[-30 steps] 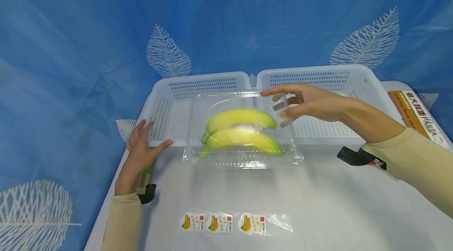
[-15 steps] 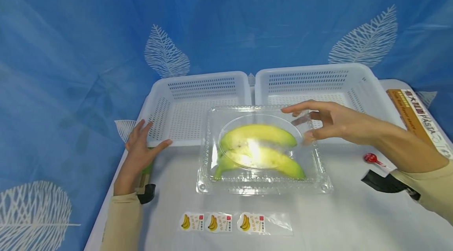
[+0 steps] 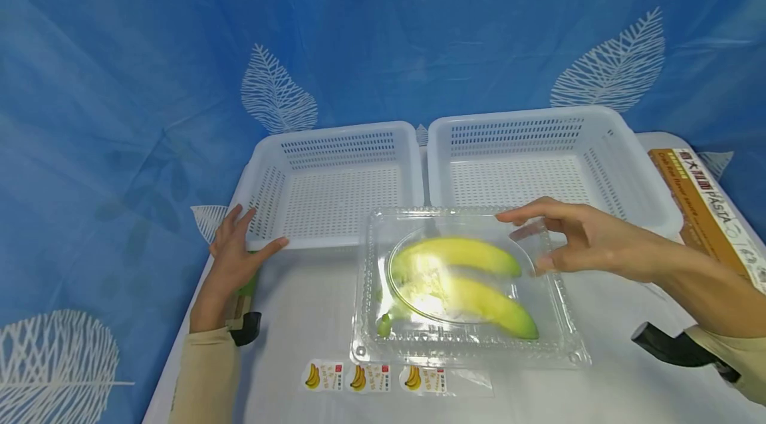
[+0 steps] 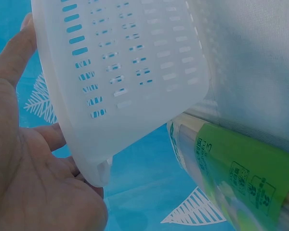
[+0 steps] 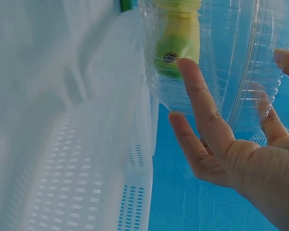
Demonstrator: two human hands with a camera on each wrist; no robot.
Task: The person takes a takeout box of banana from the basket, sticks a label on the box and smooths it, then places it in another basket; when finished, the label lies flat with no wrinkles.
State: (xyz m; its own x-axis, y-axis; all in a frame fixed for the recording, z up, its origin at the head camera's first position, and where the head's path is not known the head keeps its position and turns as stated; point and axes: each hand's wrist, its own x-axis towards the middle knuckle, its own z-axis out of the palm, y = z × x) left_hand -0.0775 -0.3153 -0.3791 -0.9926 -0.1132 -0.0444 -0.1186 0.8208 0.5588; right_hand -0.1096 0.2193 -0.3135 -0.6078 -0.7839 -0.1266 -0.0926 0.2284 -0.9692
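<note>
My right hand [image 3: 568, 241] grips the right side of a clear plastic clamshell box [image 3: 370, 271], thumb and fingers on opposite faces. Two yellow-green bananas [image 3: 457, 256] lie inside. The box hangs tilted over the front of the table, its lower edge overlapping the sticker strip in the head view. In the right wrist view a banana tip [image 5: 173, 57] shows through the ridged plastic wall. At the left, my left hand [image 3: 235, 254] has its fingers spread at the outer corner of the left white basket [image 3: 341, 201]; the left wrist view shows the fingers touching its rim.
A second white basket [image 3: 517, 178] stands to the right. Beyond it lies a brown-and-white pasta box [image 3: 712, 211]. Banana stickers [image 3: 323, 376] lie near the front. A green-banded package [image 4: 245, 168] sits beneath my left wrist. Blue leaf-patterned cloth [image 3: 455, 32] hangs behind.
My right hand has brought the clamshell box with the bananas from over the baskets toward me and to the right. The left hand has stayed at the basket corner.
</note>
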